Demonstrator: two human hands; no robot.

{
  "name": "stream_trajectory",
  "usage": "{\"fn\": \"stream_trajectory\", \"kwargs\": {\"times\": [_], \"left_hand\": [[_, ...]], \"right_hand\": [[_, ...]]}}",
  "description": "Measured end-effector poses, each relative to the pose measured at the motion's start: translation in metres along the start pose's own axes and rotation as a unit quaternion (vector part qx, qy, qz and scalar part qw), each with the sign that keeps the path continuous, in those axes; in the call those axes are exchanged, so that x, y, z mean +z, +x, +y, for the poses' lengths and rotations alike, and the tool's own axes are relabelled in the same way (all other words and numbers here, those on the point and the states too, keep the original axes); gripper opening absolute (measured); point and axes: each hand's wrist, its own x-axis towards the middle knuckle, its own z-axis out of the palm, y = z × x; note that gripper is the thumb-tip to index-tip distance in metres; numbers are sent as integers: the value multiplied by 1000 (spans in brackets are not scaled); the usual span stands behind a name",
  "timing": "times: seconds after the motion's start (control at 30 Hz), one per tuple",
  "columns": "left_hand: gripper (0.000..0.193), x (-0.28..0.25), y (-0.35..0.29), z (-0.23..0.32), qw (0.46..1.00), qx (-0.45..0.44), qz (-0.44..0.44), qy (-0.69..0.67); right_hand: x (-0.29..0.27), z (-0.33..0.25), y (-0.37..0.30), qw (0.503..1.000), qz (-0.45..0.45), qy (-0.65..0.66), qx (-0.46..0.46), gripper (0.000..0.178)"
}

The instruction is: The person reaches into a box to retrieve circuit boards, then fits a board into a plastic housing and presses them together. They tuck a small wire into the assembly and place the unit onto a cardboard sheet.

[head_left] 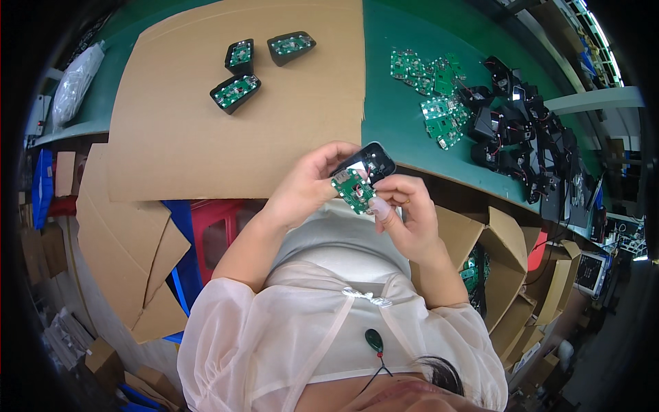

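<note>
My left hand [312, 180] is closed round a black plastic housing [379, 161] whose open side faces up. A green circuit board [352, 191] lies tilted across the near side of that housing, partly over it. My right hand [406, 207] pinches the board's right edge between thumb and fingers; a pale cover sits on one fingertip. Red wire shows near the board's middle. Farther off on the cardboard stand three black housings with green boards in them: one upright [239, 56], one to its right [292, 45], one nearer [235, 92].
A brown cardboard sheet [178, 137] covers the left part of the green table [391, 110]. Loose green boards [439, 118] lie at the right, beside a heap of black housings [518, 130]. Below the table edge stand an open carton [504, 240] and a red stool [214, 223].
</note>
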Motion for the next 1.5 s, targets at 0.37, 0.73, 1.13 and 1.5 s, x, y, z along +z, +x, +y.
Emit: {"fn": "stream_trajectory", "kwargs": {"times": [0.37,0.73,1.13,1.5], "left_hand": [[20,10,-1,-5,997,0,40,-72],[28,20,-1,-4,993,75,85,33],[22,33,4,-13,981,138,138,18],[20,35,9,-13,981,107,155,-45]], "right_hand": [[-10,4,17,881,-2,-369,-296,28],[-4,10,15,917,61,-302,-252,37],[-19,6,25,873,-17,-320,-367,30],[-29,1,23,917,16,-258,-304,23]]}}
